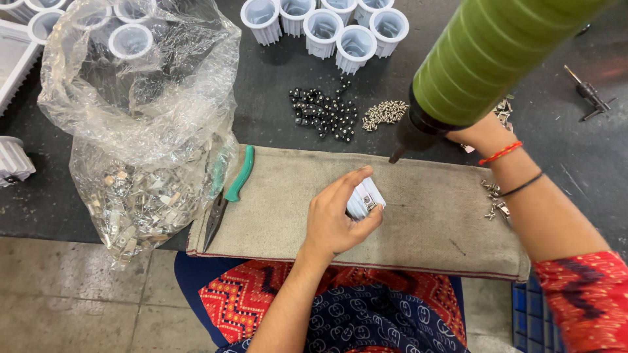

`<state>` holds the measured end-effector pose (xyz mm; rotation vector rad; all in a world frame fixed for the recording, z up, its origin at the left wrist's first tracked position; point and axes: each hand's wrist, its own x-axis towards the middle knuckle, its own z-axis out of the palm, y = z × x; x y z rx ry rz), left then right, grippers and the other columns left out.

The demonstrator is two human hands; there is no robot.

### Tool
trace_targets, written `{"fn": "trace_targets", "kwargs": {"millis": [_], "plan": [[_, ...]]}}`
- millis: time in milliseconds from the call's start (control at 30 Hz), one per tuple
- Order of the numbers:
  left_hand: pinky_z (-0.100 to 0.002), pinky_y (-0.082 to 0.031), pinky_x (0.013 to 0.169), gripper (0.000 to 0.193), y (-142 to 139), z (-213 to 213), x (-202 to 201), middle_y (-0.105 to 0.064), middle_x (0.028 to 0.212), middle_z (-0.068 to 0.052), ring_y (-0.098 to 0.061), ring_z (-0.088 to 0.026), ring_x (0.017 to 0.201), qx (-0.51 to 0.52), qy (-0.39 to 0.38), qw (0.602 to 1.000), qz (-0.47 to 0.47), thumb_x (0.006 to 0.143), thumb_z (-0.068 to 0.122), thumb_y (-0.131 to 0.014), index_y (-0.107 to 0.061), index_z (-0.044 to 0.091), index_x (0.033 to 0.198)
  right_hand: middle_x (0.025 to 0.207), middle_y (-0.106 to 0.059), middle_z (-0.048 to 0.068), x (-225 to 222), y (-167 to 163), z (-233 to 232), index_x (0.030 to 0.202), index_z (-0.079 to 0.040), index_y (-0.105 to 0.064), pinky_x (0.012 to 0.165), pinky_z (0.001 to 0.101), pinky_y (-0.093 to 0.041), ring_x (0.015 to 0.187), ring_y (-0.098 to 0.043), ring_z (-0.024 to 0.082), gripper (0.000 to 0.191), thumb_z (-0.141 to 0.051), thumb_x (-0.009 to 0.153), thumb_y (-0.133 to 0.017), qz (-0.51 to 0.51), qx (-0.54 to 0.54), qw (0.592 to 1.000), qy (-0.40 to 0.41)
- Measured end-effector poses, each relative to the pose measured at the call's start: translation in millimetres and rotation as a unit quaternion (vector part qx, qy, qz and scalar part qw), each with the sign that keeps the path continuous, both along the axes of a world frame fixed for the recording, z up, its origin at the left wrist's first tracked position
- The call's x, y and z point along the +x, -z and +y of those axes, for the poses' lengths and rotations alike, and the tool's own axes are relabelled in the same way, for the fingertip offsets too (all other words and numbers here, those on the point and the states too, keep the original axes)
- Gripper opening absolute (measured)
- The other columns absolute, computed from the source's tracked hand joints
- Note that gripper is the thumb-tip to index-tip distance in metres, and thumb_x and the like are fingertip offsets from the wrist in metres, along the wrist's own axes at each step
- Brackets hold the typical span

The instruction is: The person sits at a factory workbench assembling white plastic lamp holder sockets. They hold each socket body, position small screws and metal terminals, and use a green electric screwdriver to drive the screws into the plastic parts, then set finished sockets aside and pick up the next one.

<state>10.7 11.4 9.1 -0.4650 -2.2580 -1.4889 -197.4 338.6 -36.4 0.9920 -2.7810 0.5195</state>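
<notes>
Two hands, left hand fingers gripping white housing, right hand perhaps clasping green screwdriver.

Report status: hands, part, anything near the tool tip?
Left hand grips white ribbed housing. Right hand holds green power screwdriver, tip above the cloth mat. Pliers lie clear, left.

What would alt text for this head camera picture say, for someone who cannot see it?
A person's left hand holds a small white ribbed housing over a beige cloth pad, while the right hand aims a green power screwdriver toward it. Pliers, screws and a bag of metal clips lie around.
</notes>
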Motion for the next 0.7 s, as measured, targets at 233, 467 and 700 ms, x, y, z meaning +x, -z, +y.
{"fn": "trace_targets", "kwargs": {"millis": [233,467,700], "plan": [[-0.039,-0.06,0.087,0.056,1,2,0,-0.074,0.119,-0.015,-0.074,-0.031,0.101,-0.003,-0.007,1.0,0.001,0.082,0.022,-0.079,-0.063,0.007,0.133,0.149,-0.057,0.017,2,-19,-10,0.141,-0.006,-0.061,0.116,0.0467,-0.039,0.138,-0.051,0.036,0.055,-0.019,0.089,-0.074,0.001,0.003,0.999,-0.044],[-0.04,-0.06,0.087,0.055,1,1,0,-0.073,0.119,-0.015,-0.074,-0.032,0.101,-0.01,-0.008,1.0,-0.003,0.081,0.023,-0.08,-0.063,0.006,0.131,0.134,-0.067,0.019,11,-55,-34,0.129,-0.004,-0.068,0.107,0.046,-0.048,0.124,-0.062,0.039,0.043,-0.017,0.088,-0.072,-0.009,-0.035,0.996,-0.079],[-0.039,-0.06,0.092,0.056,2,1,-1,-0.072,0.125,-0.017,-0.074,-0.033,0.108,-0.008,-0.004,1.0,0.011,0.082,0.022,-0.079,-0.063,0.007,0.133,0.089,-0.075,0.011,15,-59,-32,0.1,-0.005,-0.077,0.073,0.0381,-0.058,0.077,-0.073,0.027,0.022,-0.017,0.082,-0.08,-0.134,0.041,0.989,0.051]]}}
